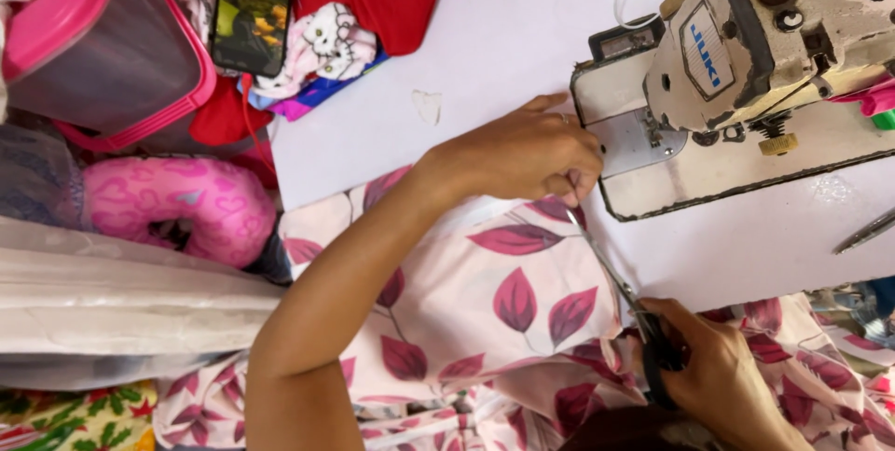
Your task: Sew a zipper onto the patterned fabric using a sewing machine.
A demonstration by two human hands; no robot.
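The left hand (522, 157) pinches an edge of the pale leaf-print fabric (485, 292) beside the sewing machine (746, 69), fingers closed on the cloth; the right hand (713, 372) is clamped around the black handles of the scissors (620, 288), whose blades point up to the left fingertips; a blue rectangular label sits on the machine head, above both hands.

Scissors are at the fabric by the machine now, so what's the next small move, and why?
Probably close the scissors: the right hand grips their handles, the blades point toward where the left hand pinches the leaf-print fabric beside the sewing machine.
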